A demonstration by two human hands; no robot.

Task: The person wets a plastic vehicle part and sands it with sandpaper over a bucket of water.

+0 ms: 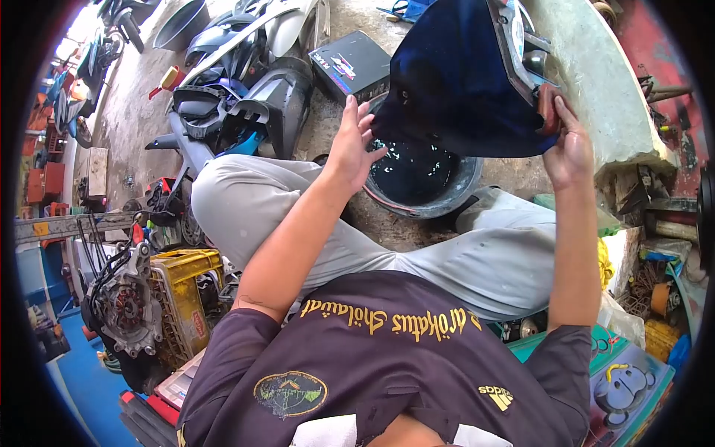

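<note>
A glossy dark blue motorcycle body panel [462, 82] is held up, tilted, over a dark basin of water [469, 182]. My right hand [572, 145] grips the panel at its lower right corner. Beside those fingers is a reddish-brown piece [548, 109]; whether it belongs to the panel or is separate, I cannot tell. My left hand [351, 147] is open at the panel's left edge, fingers apart, above the basin's left rim. Whether its fingertips touch the panel is unclear. Water in the basin reflects bright spots, and the panel hides the basin's far side.
A black box [350, 65] stands behind the basin. Grey and black motorcycle panels [279, 97] are piled at the left. An engine part [126, 298] and a yellow crate [186, 279] sit at lower left. A pale concrete ledge [603, 82] runs along the right.
</note>
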